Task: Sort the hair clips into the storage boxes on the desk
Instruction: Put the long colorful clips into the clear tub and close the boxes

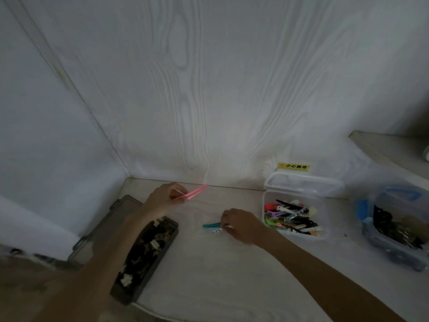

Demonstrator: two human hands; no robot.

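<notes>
Mostly sorted: my left hand (162,198) pinches a pink clip (193,192), my right hand (239,225) grips a teal clip (211,225); clear box (323,235) at three o'clock awaits.

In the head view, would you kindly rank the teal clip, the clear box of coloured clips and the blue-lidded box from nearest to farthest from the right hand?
From the right hand:
1. Teal clip, at its fingertips, to its left.
2. Clear box of coloured clips, just to its right.
3. Blue-lidded box, far right on the desk.
</notes>
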